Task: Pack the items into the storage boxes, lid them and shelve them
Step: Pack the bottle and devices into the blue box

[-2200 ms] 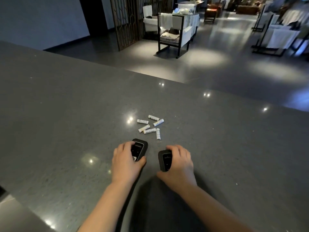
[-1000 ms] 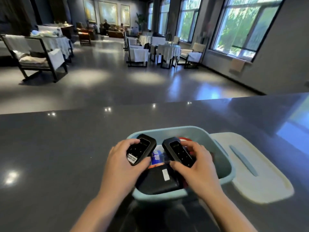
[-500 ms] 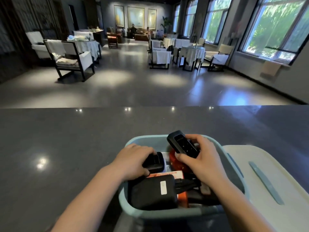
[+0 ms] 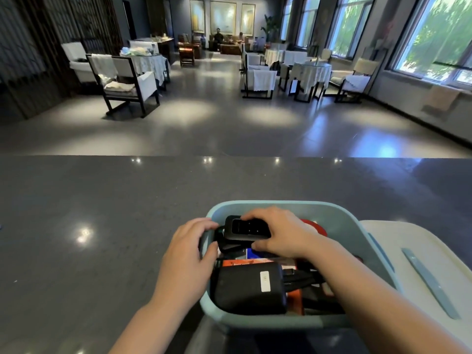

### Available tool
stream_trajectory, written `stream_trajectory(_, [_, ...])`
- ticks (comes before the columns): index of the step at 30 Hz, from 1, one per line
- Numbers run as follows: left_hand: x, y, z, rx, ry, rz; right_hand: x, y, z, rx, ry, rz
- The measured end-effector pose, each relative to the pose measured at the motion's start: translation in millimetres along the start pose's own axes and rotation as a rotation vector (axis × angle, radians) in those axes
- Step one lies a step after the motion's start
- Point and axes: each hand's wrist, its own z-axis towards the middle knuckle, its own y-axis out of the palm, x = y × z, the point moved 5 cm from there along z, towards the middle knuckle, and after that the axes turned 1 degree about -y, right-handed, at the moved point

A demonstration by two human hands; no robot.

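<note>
Restaurant or hotel lounge dining hall. Round tables (image 4: 313, 70) under white cloths, dark-framed armchairs (image 4: 127, 85) with white covers, polished grey floor (image 4: 204, 123), three large paintings (image 4: 222, 14) on far wall, tall windows (image 4: 431, 34) at right, dark stone counter (image 4: 102, 213) in foreground.

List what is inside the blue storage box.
In the blue storage box: a small black device under the right hand, a large black pouch, black cables, and orange, red and blue items partly buried. The bottom is hidden.

My right hand (image 4: 278, 233) has lowered its black device (image 4: 247, 227) into the box (image 4: 357, 233); my left hand (image 4: 190, 249) now rests on the rim.
</note>
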Motion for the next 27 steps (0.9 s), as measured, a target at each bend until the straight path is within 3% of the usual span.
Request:
stream_trajectory(5, [-2.1, 1.1, -2.5, -0.014, -0.071, -0.044, -18.0, 4.4, 7.6, 0.039, -0.157, -0.183])
stream_trajectory(11, [0.7, 3.0, -7.0, -0.065, -0.099, -0.064, -14.1, -5.8, -17.0, 0.167, -0.101, -0.094])
stream_trajectory(15, [8.9, 8.3, -18.9, -0.067, -0.123, -0.083, 7.5, -27.8, -70.3, 0.446, 0.033, -0.038])
stream_trajectory(22, [6.5, 16.4, -24.1, -0.056, -0.144, -0.126, 68.4, -21.9, -151.2, 0.59, 0.409, -0.141])
stream_trajectory(27, [3.6, 10.9, -25.1, -0.045, -0.128, -0.177, 86.0, -12.1, -160.9, 0.579, 0.567, 0.172])
